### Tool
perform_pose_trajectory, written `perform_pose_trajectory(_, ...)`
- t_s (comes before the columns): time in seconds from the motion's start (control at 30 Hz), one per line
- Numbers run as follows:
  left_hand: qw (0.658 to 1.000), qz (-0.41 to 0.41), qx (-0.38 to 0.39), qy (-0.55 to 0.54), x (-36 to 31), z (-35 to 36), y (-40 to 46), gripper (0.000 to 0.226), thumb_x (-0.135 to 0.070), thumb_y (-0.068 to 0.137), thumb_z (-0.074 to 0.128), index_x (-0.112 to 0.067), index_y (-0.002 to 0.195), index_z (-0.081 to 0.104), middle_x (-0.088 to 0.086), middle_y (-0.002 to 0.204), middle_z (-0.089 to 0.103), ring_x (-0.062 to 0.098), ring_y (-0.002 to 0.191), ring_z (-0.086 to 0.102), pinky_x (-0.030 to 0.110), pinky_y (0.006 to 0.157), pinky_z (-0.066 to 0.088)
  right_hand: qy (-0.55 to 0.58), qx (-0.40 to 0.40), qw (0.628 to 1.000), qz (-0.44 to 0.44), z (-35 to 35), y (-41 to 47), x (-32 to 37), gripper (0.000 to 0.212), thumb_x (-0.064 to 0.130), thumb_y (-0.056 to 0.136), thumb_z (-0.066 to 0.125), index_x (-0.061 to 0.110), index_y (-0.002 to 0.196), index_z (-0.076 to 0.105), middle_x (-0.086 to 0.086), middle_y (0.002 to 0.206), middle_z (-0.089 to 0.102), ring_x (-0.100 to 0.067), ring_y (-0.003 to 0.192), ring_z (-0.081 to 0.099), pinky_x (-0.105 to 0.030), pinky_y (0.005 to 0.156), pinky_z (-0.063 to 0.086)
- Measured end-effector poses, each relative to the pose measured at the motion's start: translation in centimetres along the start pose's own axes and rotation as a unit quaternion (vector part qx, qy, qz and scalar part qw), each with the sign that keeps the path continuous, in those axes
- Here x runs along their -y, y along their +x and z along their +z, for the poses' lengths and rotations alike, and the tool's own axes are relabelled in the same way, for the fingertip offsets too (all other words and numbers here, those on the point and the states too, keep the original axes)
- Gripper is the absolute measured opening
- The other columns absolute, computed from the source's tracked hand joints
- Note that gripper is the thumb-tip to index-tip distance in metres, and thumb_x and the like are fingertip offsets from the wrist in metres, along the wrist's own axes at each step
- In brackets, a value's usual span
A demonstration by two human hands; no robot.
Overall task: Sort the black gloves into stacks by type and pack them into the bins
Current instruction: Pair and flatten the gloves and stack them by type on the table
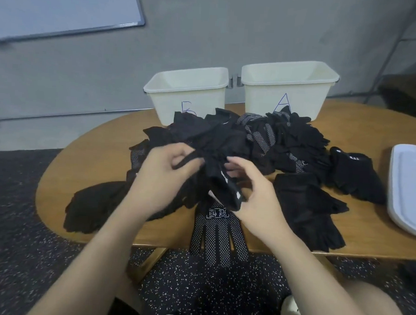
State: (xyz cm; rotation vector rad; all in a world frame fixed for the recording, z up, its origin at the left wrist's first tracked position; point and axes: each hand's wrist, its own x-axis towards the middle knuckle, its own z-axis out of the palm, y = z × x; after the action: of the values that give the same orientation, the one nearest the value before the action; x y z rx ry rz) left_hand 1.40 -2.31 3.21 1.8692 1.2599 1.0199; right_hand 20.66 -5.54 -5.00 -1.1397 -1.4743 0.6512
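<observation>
A big heap of black gloves [251, 140] covers the middle of the wooden table [93, 156]. My left hand [162, 176] and my right hand [253, 193] both grip one black glove with white marks [222, 182], lifted just above the pile. Under it a white-dotted glove [219, 237] lies flat with its fingers hanging over the table's front edge. Plain black gloves lie in a stack at the left [91, 209] and another at the right [310, 206]. Two cream bins stand at the back, one marked B [188, 93] and one marked A [287, 89]; both look empty.
A white tray [407, 189] lies at the table's right edge. A few gloves with white cuff print [355, 174] sit near it. A whiteboard hangs on the grey wall at top left. Speckled dark floor and my shoes show below the table.
</observation>
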Motion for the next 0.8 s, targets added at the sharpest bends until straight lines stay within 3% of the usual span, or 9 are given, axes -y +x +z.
perform_pose_trajectory(0.1,0.988,-0.068,-0.066,-0.121,1.8,1.6,-3.1,0.008,-0.019,0.091,0.076,-0.016,0.098,0.074,0.007,0.09,0.08,0.022,0.087,0.077,0.04,0.08,0.061,0.064,0.007,0.998,0.013,0.4,-0.5,0.8,0.029,0.0,0.086,0.078,0.022,0.104,0.073,0.007,0.1,0.076,-0.003,0.098,0.07,-0.022,0.085,0.053)
perform_pose_trajectory(0.17,0.969,-0.131,-0.077,-0.197,3.2,2.5,-4.3,0.037,-0.033,0.082,0.078,-0.011,0.111,0.072,0.012,0.097,0.079,0.026,0.097,0.076,0.041,0.088,0.061,0.138,0.008,0.989,0.047,0.2,-0.6,1.4,0.01,0.005,0.094,0.07,0.011,0.097,0.076,-0.002,0.097,0.077,-0.011,0.095,0.071,-0.028,0.082,0.057)
perform_pose_trajectory(0.3,0.95,-0.146,-0.007,-0.277,5.0,2.9,-5.1,0.044,-0.034,0.081,0.084,-0.01,0.117,0.074,0.01,0.115,0.077,0.03,0.114,0.071,0.05,0.103,0.053,0.137,-0.007,0.987,0.085,-0.1,-0.7,1.8,0.015,0.012,0.1,0.063,0.012,0.09,0.075,0.003,0.089,0.077,-0.004,0.088,0.068,-0.022,0.074,0.052)
perform_pose_trajectory(0.37,0.95,-0.136,-0.003,-0.283,5.1,3.1,-5.1,0.032,-0.026,0.088,0.079,-0.01,0.115,0.076,0.011,0.117,0.076,0.03,0.115,0.071,0.052,0.104,0.052,0.155,-0.014,0.982,0.107,-0.2,-0.8,1.9,0.013,0.014,0.1,0.064,0.015,0.106,0.075,0.009,0.104,0.078,-0.005,0.102,0.071,-0.019,0.083,0.054)
perform_pose_trajectory(0.43,0.955,-0.128,-0.021,-0.268,5.0,3.4,-5.0,0.019,-0.017,0.093,0.073,-0.008,0.11,0.077,0.01,0.112,0.078,0.027,0.111,0.072,0.052,0.102,0.054,0.159,-0.015,0.98,0.119,-0.4,-1.0,1.5,0.018,0.02,0.101,0.063,0.016,0.115,0.073,0.004,0.117,0.076,-0.013,0.114,0.069,-0.027,0.094,0.056)
perform_pose_trajectory(0.5,0.958,-0.126,-0.038,-0.255,4.8,3.8,-4.9,0.014,-0.011,0.095,0.069,-0.007,0.106,0.077,0.008,0.106,0.079,0.024,0.105,0.074,0.05,0.099,0.057,0.177,-0.013,0.975,0.134,-0.7,-0.9,1.1,0.029,0.033,0.101,0.065,0.007,0.108,0.074,-0.016,0.118,0.073,-0.03,0.116,0.068,-0.045,0.099,0.056)
perform_pose_trajectory(0.6,0.96,-0.126,-0.038,-0.248,4.7,4.0,-4.8,0.013,-0.01,0.097,0.067,-0.008,0.106,0.076,0.007,0.105,0.079,0.024,0.104,0.074,0.045,0.095,0.059,0.169,-0.017,0.971,0.168,-1.0,-1.0,0.9,0.09,0.067,0.085,0.07,-0.018,0.106,0.052,-0.047,0.115,0.052,-0.042,0.095,0.066,-0.054,0.087,0.052)
perform_pose_trajectory(0.73,0.961,-0.118,-0.049,-0.246,4.7,4.0,-4.5,0.011,-0.007,0.098,0.066,-0.006,0.105,0.075,0.005,0.102,0.08,0.021,0.102,0.075,0.034,0.09,0.059,0.194,-0.044,0.955,0.221,-1.7,-0.8,1.1,0.057,0.054,0.098,0.055,0.001,0.11,0.073,-0.021,0.111,0.074,-0.038,0.102,0.071,-0.05,0.082,0.056)
perform_pose_trajectory(0.8,0.959,-0.112,-0.052,-0.256,4.7,4.2,-4.3,0.011,-0.005,0.098,0.066,-0.007,0.106,0.074,0.003,0.102,0.08,0.017,0.1,0.076,0.028,0.085,0.059,0.231,-0.039,0.942,0.239,-2.2,-0.8,1.3,0.048,0.045,0.105,0.046,0.007,0.113,0.073,-0.012,0.111,0.077,-0.027,0.096,0.073,-0.036,0.068,0.058)
